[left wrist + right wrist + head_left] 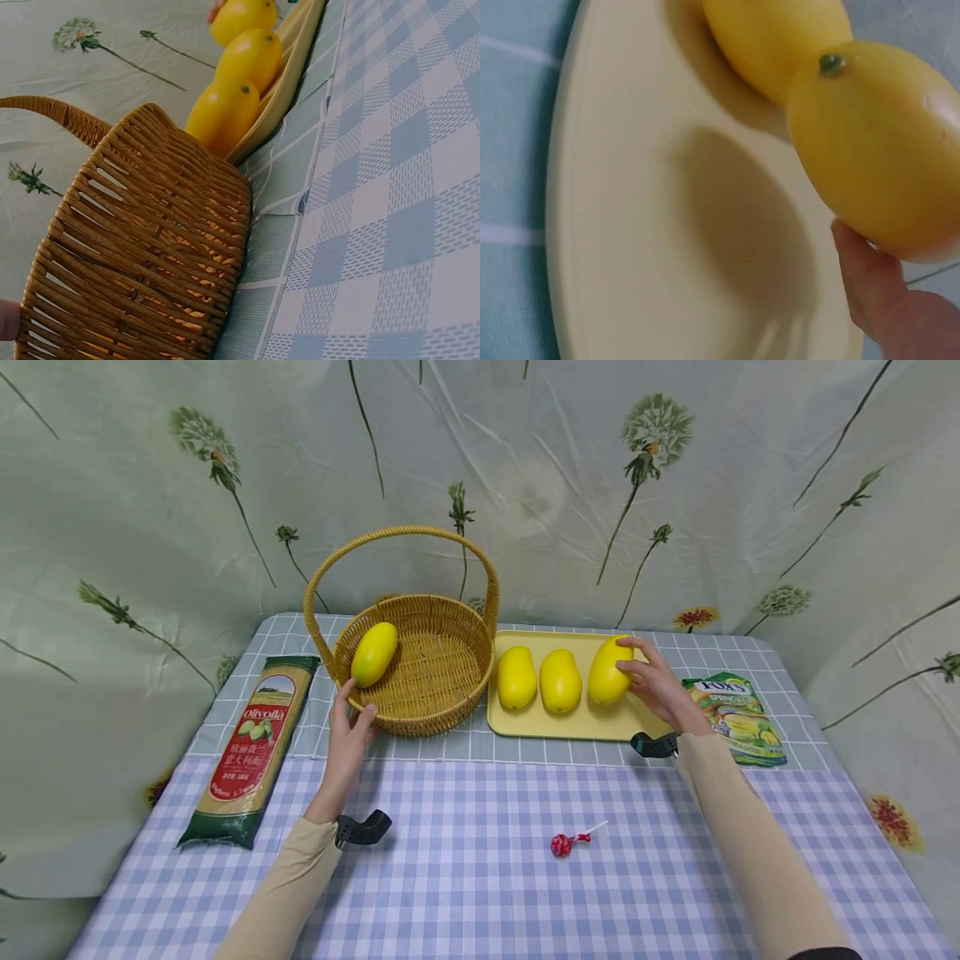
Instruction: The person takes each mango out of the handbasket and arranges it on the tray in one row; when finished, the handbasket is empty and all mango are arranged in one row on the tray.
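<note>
My left hand (351, 731) grips the near left rim of a round wicker basket (431, 722) with a tall arched handle. Inside the basket, against its left wall, lies one yellow mango (375, 653). Over the right part of a pale yellow tray (570, 727), my right hand (660, 687) holds another mango (609, 670); in the right wrist view this mango (877, 142) is above the tray, its shadow below. Two more mangoes, a left one (517, 677) and a middle one (560, 681), lie side by side on the tray.
A green and red pasta packet (251, 747) lies at the left. Right of the tray is a green Fox's bag (738, 718). A red lollipop (562, 844) lies on the checked cloth (465, 877) in front. A flowered curtain (540, 560) hangs behind the table.
</note>
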`<control>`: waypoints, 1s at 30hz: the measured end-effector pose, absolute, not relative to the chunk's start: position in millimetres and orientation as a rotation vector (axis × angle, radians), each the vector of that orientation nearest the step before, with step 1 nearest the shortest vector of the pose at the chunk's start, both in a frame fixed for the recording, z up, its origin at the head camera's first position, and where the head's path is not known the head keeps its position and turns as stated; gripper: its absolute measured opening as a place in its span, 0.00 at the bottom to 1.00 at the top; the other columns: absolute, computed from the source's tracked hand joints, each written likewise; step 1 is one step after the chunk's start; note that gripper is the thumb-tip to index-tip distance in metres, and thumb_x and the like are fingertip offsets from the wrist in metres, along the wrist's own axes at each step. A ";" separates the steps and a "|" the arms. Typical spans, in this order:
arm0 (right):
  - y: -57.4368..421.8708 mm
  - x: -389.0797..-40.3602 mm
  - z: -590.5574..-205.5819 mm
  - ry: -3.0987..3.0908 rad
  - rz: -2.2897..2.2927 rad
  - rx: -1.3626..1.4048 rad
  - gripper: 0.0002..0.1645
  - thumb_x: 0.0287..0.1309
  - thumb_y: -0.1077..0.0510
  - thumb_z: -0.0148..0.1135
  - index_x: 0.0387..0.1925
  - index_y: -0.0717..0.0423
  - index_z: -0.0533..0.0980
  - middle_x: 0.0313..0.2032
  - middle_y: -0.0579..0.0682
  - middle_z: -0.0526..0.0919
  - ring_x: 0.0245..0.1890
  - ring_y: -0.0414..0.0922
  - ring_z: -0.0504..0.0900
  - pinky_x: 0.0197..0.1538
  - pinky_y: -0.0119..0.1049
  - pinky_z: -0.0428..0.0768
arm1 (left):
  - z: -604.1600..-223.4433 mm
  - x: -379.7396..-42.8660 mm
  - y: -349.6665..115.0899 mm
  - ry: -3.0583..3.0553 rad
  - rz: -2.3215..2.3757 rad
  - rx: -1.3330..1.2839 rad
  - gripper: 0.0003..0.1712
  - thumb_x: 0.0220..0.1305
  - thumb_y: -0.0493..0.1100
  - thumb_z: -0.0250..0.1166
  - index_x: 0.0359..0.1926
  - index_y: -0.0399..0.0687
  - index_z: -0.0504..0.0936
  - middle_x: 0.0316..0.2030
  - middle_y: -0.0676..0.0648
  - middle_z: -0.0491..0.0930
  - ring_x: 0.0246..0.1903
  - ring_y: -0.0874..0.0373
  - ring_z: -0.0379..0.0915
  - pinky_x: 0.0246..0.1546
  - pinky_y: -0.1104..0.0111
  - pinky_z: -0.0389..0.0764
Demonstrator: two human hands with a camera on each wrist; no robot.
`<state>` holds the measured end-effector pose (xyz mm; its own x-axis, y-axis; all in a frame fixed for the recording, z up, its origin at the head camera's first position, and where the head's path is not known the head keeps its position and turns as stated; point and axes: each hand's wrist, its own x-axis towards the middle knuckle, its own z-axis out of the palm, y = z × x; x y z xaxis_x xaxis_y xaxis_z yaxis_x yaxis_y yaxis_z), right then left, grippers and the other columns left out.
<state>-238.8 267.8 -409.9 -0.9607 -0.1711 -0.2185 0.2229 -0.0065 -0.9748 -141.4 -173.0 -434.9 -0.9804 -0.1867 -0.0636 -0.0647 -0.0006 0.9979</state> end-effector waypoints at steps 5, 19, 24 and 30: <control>271.6 -244.3 -418.5 2.015 -1.987 0.123 0.21 0.70 0.59 0.49 0.62 0.45 0.63 0.73 0.52 0.40 0.60 0.52 0.59 0.68 0.46 0.56 | -435.1 -141.6 -173.2 -2.174 -2.134 0.280 0.34 0.75 0.44 0.47 0.75 0.54 0.44 0.73 0.43 0.36 0.68 0.45 0.50 0.61 0.51 0.64; 281.1 -247.5 -426.6 2.085 -1.775 -0.083 0.26 0.73 0.61 0.41 0.69 0.55 0.57 0.73 0.57 0.43 0.58 0.49 0.62 0.56 0.32 0.69 | -436.7 -141.4 -173.5 -2.176 -2.139 0.294 0.34 0.75 0.44 0.47 0.75 0.54 0.44 0.73 0.45 0.36 0.68 0.47 0.49 0.62 0.53 0.63; 280.9 -246.6 -425.4 2.073 -1.750 -0.110 0.27 0.73 0.62 0.40 0.70 0.59 0.54 0.72 0.60 0.45 0.55 0.47 0.65 0.54 0.30 0.70 | -436.8 -141.9 -173.8 -2.163 -2.147 0.288 0.33 0.75 0.42 0.47 0.75 0.53 0.44 0.73 0.45 0.36 0.68 0.47 0.49 0.62 0.52 0.63; 278.3 -246.4 -419.7 2.143 -1.749 -0.077 0.27 0.73 0.61 0.40 0.70 0.60 0.55 0.71 0.63 0.48 0.63 0.53 0.60 0.63 0.41 0.66 | -436.2 -142.0 -173.6 -2.161 -2.144 0.295 0.33 0.75 0.41 0.47 0.75 0.54 0.44 0.73 0.44 0.36 0.68 0.47 0.50 0.61 0.52 0.64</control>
